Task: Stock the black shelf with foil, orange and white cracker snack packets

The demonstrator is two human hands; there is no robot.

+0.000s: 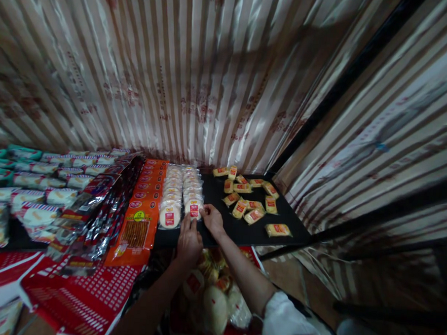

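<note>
A clear packet with a round white cracker (pixel 193 209) and a red label lies at the near end of the right-hand row of overlapping cracker packets. At its lower edge, the extended fingers of my left hand (pixel 190 241) press together on the wrapper. My right hand (pixel 213 220) pinches the right side of that same packet, thumb and fingers closed. Just to the left runs a second row of cracker packets (pixel 170 215). Both rows rest on a black shelf (pixel 222 197).
Orange snack bags (pixel 135 223) overlap left of the crackers, beside dark foil bags (pixel 99 206) and white packets (pixel 39 214). Small yellow packets (pixel 254 216) lie scattered at right. Below are a red basket (pixel 81 289) and more packaged food (pixel 215 305). A black pole (pixel 346 79) slants past striped sheeting.
</note>
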